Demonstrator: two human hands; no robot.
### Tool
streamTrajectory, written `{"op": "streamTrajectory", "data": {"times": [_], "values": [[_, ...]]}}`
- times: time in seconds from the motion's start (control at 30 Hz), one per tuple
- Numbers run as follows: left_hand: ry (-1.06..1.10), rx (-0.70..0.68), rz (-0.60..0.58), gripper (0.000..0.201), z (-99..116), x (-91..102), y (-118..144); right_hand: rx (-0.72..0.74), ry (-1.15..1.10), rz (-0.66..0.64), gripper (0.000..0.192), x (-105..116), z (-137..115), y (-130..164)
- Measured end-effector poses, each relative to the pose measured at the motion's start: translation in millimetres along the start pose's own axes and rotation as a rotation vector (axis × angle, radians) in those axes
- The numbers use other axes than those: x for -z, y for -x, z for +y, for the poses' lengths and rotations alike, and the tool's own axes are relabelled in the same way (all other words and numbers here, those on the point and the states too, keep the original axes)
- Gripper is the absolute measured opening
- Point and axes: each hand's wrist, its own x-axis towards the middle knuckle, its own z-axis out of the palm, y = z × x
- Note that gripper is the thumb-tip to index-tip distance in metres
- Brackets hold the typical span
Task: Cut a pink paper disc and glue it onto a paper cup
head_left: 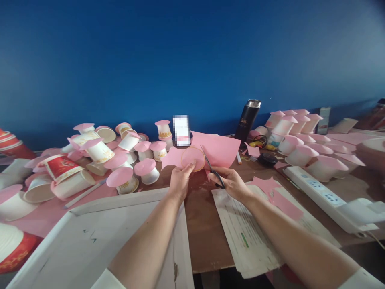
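Blue wall (192,60) behind the tabletop (204,228)
A black thermos (247,120) with a silver cap stands near the wall; at right lies a white power strip (323,192), 2 socket faces showing.

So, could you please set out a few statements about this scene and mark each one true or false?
1. The right hand holds scissors. True.
2. The left hand holds a paper cup. False: it holds pink paper.
3. A black flask is to the right of that paper. True.
4. The power strip lies at the person's left. False: it lies at the right.
5. The wall behind is red. False: it is blue.
6. Cups with pink tops are on both sides of the hands. True.
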Motion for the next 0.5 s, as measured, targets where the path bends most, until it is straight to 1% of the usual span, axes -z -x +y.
{"op": "streamTrajectory", "data": {"times": [0.13,0.3,0.5], "values": [[0.020,-0.002,0.004,0.030,3.2,-1.8,2.1,0.006,0.025,-0.006,0.038,0.7,-0.2,0.0],[0.050,0.025,0.001,0.030,7.3,-3.9,3.8,-0.001,0.041,-0.003,0.042,0.7,0.0,0.3],[0.051,0.037,0.009,0.031,8.0,-4.4,3.3,-0.001,0.032,-0.002,0.039,0.4,-1.6,0.7]]}}
